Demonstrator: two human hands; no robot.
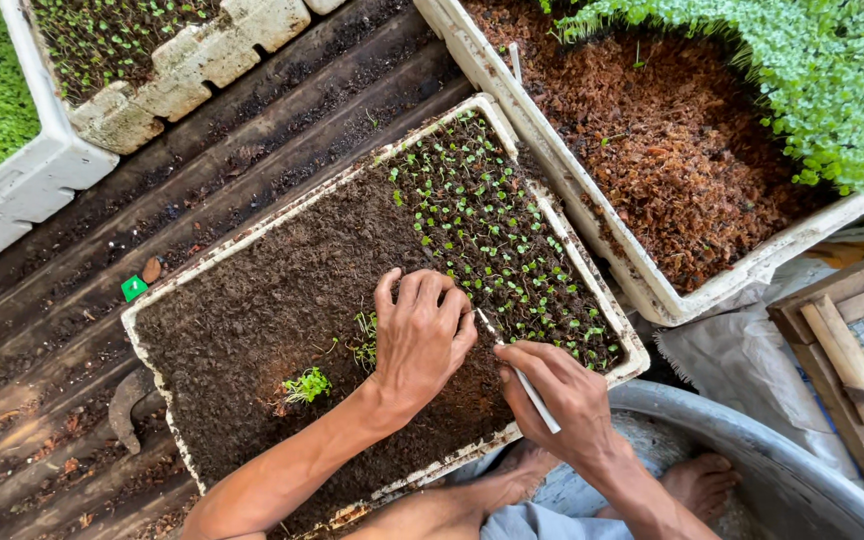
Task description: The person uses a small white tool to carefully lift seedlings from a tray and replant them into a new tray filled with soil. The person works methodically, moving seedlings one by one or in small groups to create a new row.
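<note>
My right hand (562, 400) pinches a thin white stick (524, 378) in its fingers; my left hand (417, 340), fingers curled, presses the dark soil of the white foam seedling tray (592, 290). The tiny green seedlings (307, 385) beside it look limp and fragile, so I'd lift them by the leaves.

Seed tray (157, 345): off-white rim, stained, filled w/ dark brown soil. Seedlings (492, 240): small green dots in neat rows on tray's far part. Loose seedling clump (307, 385): bright green. Stick (522, 375) in right hand (562, 400): white. Second tub (592, 220): dirty white, reddish-brown fibre inside, dense light-green sprouts (812, 70) at one corner. Boards (252, 130) underneath: dark brown, soil-flecked. Small tag (134, 288): green.
</note>
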